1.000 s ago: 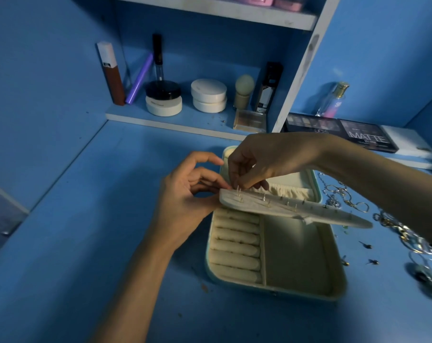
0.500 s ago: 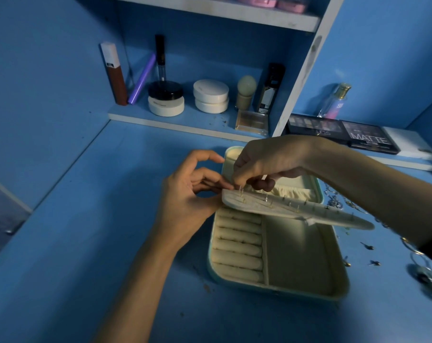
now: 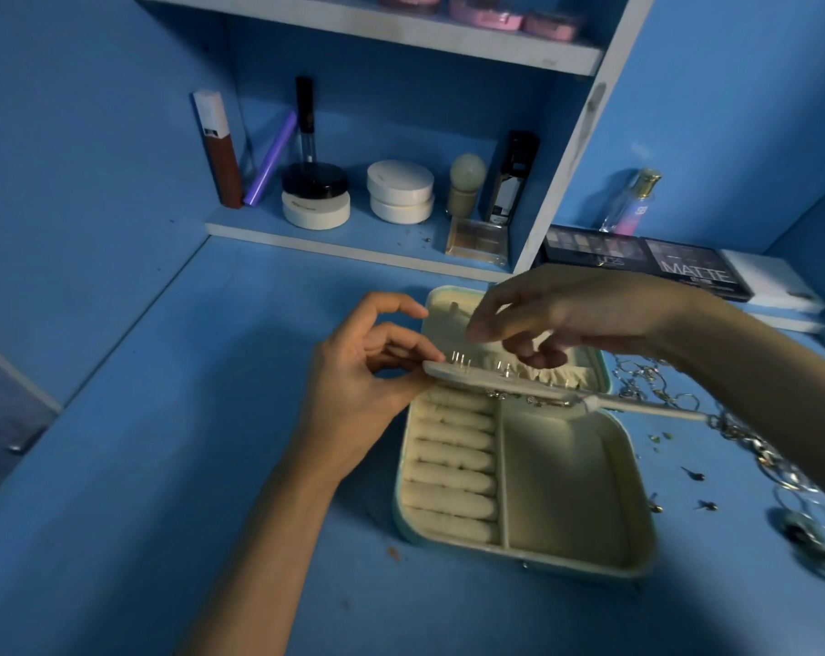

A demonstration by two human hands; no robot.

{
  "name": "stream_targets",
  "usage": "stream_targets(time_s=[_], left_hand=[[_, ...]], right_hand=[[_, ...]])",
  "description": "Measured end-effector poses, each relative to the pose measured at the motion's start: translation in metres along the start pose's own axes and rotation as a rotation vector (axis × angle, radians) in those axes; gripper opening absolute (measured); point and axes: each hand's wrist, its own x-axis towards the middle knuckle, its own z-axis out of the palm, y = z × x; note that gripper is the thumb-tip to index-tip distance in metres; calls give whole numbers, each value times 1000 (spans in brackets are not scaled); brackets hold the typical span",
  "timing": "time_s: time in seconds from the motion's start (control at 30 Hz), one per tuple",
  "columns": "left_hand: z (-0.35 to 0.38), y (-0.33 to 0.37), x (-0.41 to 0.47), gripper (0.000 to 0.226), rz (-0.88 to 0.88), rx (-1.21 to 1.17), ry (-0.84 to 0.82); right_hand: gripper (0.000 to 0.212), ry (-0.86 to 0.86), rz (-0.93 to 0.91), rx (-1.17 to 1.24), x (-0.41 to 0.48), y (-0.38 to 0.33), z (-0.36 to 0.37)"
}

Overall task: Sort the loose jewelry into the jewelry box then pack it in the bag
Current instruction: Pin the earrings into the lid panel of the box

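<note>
L hand [image 3: 358, 395] pinches earring panel [image 3: 495, 383] edge over open jewelry box [image 3: 566, 490], frame centre; R hand [image 3: 557, 319] hovers above, fingers loose, empty; loose jewelry [image 3: 751, 442] far right. Risk: panel tilts, studs [image 3: 460, 359] slip out.
</note>
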Motion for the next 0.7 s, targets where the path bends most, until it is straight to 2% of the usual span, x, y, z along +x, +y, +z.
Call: stream_targets(time_s=[0.13, 0.27, 0.33, 0.5, 0.6, 0.7], left_hand=[[3, 3, 1, 45, -41, -5, 25], [3, 2, 3, 45, -70, 0, 35], [4, 1, 4, 45, -88, -16, 41], [8, -3, 7, 40, -107, -33, 69], [12, -4, 8, 34, -95, 8, 82], [14, -6, 8, 33, -83, 36, 103]], right_hand=[[35, 96, -15, 80, -24, 24, -18], [26, 212, 7, 147, -43, 51, -22], [17, 301, -16, 262, -51, 64, -20], [26, 519, -100, 552, -65, 86, -4], [22, 559, -144, 668, -70, 90, 3], [19, 571, -150, 684, -75, 92, 7]])
